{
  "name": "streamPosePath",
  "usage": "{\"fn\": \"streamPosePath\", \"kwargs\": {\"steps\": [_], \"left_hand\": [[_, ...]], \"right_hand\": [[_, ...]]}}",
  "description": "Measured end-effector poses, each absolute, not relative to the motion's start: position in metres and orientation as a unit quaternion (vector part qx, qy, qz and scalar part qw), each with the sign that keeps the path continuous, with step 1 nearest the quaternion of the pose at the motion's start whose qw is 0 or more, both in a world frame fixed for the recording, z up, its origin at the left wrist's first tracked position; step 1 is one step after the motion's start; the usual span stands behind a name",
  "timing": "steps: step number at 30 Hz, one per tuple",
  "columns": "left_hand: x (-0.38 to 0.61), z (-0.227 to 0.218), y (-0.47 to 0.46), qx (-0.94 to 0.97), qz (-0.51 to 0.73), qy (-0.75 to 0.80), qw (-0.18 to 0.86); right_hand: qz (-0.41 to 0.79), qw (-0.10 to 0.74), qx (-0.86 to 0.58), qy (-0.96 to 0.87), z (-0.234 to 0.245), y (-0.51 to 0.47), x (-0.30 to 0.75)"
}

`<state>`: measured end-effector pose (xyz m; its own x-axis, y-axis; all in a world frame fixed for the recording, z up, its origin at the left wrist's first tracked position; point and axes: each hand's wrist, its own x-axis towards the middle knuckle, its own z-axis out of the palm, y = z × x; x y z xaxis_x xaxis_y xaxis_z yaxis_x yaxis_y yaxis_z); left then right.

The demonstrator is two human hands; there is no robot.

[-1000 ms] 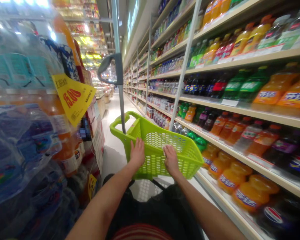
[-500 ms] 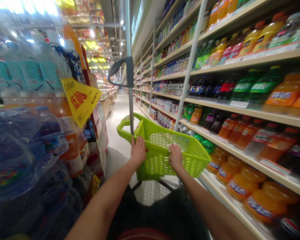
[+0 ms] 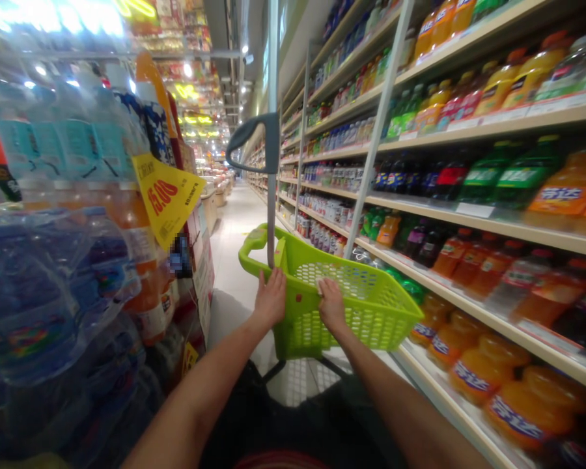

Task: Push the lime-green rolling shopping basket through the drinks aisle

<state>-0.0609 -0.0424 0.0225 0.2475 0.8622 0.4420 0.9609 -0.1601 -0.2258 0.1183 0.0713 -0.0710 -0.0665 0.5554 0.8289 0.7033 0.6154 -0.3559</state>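
Observation:
A lime-green shopping basket (image 3: 361, 312) with a perforated wall stands in front of me, its grey pull handle (image 3: 254, 144) raised on a metal pole. My left hand (image 3: 271, 298) grips the near rim beside the foot of the pole. Farther right along the same rim, my right hand (image 3: 331, 303) is closed on a small white wipe (image 3: 321, 284), mostly hidden by the fingers. It presses against the rim's edge. Through the holes and over the top, I make out nothing inside the basket.
Shelves (image 3: 488, 215) of bottled drinks run along the right. On the left rise stacked bottle packs (image 3: 53, 293) with a yellow price sign (image 3: 168, 195). A pale tiled aisle (image 3: 234, 215) leads away between them.
My right hand has slid left along the basket's rim with the white wipe, closer to my left hand. My left hand stays on the rim. The view has shifted slightly.

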Motion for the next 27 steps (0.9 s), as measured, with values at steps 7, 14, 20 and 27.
{"fn": "streamPosePath", "kwargs": {"steps": [7,14,20,27], "left_hand": [[-0.054,0.024,-0.046,-0.758,-0.105,-0.604,0.221],[-0.1,0.041,-0.047,-0.698,-0.2,-0.646,0.235],[-0.118,0.048,-0.039,-0.675,-0.151,-0.697,0.191],[-0.121,0.043,-0.043,-0.693,-0.157,-0.679,0.185]], "right_hand": [[-0.046,0.548,-0.347,-0.76,-0.044,0.055,0.052],[-0.031,0.558,-0.327,-0.762,-0.045,0.057,0.055],[-0.068,0.557,-0.265,-0.784,-0.022,0.037,0.028],[-0.191,0.598,-0.138,-0.766,0.1,0.022,-0.005]]}}
